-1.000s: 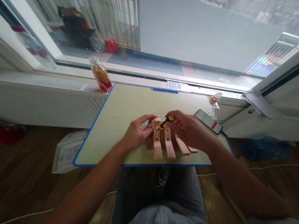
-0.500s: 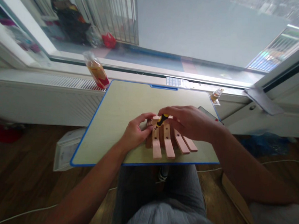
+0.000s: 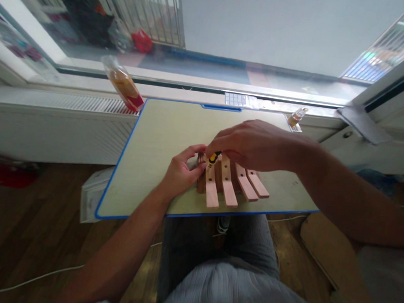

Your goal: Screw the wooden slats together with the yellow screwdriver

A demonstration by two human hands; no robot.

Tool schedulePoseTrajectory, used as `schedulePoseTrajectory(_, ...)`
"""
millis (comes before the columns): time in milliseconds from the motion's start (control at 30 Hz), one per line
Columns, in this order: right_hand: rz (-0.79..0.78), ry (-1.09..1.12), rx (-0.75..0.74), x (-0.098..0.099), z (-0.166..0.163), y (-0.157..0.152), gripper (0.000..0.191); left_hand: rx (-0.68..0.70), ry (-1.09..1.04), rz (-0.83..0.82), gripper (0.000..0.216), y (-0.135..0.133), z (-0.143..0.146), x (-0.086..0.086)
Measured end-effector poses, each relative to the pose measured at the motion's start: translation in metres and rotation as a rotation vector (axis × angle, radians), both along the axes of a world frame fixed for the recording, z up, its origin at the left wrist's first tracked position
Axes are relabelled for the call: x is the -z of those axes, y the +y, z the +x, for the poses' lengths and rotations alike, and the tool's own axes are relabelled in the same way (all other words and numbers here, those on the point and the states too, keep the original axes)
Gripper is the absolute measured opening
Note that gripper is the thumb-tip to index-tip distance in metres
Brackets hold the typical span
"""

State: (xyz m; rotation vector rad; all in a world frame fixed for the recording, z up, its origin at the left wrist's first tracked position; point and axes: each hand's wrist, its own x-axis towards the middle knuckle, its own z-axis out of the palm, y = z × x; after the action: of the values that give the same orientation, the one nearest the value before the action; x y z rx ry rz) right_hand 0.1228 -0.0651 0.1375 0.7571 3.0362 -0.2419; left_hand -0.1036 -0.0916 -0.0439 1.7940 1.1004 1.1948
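Note:
My right hand is closed around a yellow and black screwdriver, held over the leftmost slat of a wooden piece. That piece has several pale slats with dark holes, fanning toward me over a browner wooden base. The screwdriver's tip meets the leftmost slat near its upper hole, though the exact contact is too small to tell. My left hand grips the left end of the wooden piece between thumb and fingers. My right hand hides the far part of the slats.
The pale board with a blue rim lies over my knees. A bottle with a red label stands at its far left corner, a smaller bottle at the far right. Behind runs a radiator under a window.
My right hand has turned and risen over the screwdriver, which now stands steeper and shows less of its handle. My left hand keeps its hold. The whole view has shifted slightly.

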Motion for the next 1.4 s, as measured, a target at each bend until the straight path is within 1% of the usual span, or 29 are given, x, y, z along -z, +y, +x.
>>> schedulePoseTrajectory(100, -0.009, 0.002, -0.018, 0.000, -0.001, 0.008, 0.043, -0.009, -0.013, 0.000, 0.049, 0.002, 0.002, 0.004)
schedulePoseTrajectory(233, -0.041, 0.043, 0.012, 0.003, -0.002, 0.013, 0.048, -0.008, -0.026, -0.025, 0.054, 0.004, 0.004, 0.006)
schedulePoseTrajectory(400, -0.092, 0.118, 0.035, 0.010, 0.002, 0.011, 0.044, 0.027, -0.056, -0.056, 0.054, 0.004, 0.005, 0.005)
schedulePoseTrajectory(600, -0.134, 0.150, 0.082, 0.016, 0.010, 0.018, 0.043, -0.015, -0.081, -0.081, 0.053, 0.005, 0.009, 0.008)
schedulePoseTrajectory(800, -0.161, 0.166, 0.106, 0.018, 0.011, 0.019, 0.044, -0.004, -0.135, -0.100, 0.051, 0.008, 0.009, 0.010)
schedulePoseTrajectory(1000, -0.118, 0.170, 0.112, 0.023, 0.003, 0.016, 0.037, 0.034, -0.174, -0.121, 0.053, 0.010, 0.008, 0.010)
schedulePoseTrajectory(1200, -0.088, 0.117, 0.108, 0.022, 0.001, 0.015, 0.031, -0.003, -0.115, -0.077, 0.051, 0.010, 0.005, 0.012)
schedulePoseTrajectory(1400, -0.074, 0.161, 0.095, 0.025, 0.003, 0.014, 0.031, 0.033, -0.172, -0.109, 0.050, 0.012, 0.005, 0.015)
